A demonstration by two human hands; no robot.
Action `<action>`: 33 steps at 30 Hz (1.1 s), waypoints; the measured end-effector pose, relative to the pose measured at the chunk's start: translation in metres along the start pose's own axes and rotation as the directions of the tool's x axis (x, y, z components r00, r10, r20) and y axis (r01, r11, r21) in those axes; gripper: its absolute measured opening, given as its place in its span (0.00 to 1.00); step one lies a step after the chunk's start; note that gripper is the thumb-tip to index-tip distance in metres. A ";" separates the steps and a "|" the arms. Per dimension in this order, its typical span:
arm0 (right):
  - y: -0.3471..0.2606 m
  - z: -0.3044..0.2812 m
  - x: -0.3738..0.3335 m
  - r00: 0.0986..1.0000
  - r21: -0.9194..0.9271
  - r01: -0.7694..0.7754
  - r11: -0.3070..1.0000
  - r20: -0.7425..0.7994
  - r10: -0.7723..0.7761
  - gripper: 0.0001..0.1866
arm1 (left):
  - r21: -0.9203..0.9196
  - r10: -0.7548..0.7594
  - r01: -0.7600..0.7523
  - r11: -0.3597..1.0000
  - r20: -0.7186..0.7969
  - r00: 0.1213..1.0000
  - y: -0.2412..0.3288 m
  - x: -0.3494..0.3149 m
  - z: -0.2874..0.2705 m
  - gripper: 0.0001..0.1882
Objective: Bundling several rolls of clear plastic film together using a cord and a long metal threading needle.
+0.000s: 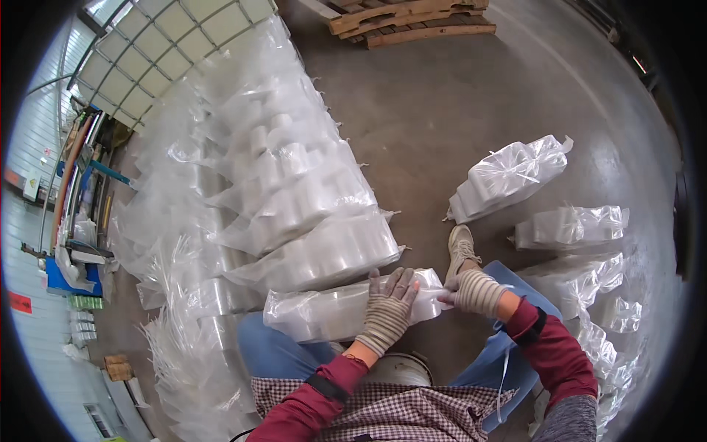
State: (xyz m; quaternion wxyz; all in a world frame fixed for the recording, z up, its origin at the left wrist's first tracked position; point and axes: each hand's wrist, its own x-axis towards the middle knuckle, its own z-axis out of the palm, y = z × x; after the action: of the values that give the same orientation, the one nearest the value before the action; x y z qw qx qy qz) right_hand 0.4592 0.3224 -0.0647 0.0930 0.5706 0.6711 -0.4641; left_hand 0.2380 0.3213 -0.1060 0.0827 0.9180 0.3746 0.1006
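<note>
A long clear plastic bag (317,313) packed with rounded, translucent containers lies crosswise in front of my knees. My left hand (389,309), in a striped knit glove, rests flat on top of it with the fingers stretched out. At the bag's right end, my right hand (475,292), in a matching glove, is closed with the fingertips pinching the gathered plastic. A similar filled bag (331,250) lies just beyond, at the front of a long row. What exactly the containers are cannot be made out through the plastic.
More filled bags (199,287) and loose plastic stretch along the left. Several wrapped packs (512,173) lie on the floor to the right. Wooden pallets (412,22) stand at the far end, and a caged white tank (147,55) at the far left. My shoe (462,247) is near the packs.
</note>
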 end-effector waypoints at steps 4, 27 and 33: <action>-0.009 0.031 -0.017 0.911 0.935 -0.344 -0.089 0.355 0.209 0.15 | -0.224 0.060 -0.029 0.974 0.132 0.990 0.006 0.016 -0.010 0.34; -0.026 0.010 -0.009 0.972 -0.190 -0.004 0.982 -0.232 -0.040 0.15 | -0.168 0.141 -0.116 0.979 0.146 0.979 0.003 0.049 0.006 0.16; -0.028 0.048 -0.007 0.897 0.821 -0.273 -0.502 0.405 0.175 0.16 | -0.225 0.068 -0.155 0.962 -0.350 0.934 0.006 0.033 -0.012 0.14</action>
State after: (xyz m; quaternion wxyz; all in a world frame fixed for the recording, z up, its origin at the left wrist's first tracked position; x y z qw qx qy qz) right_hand 0.4182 0.2851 -0.0722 -0.3072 0.4996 -0.1849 -0.7886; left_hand 0.2619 0.3418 -0.0886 0.1254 0.8891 0.3146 0.3079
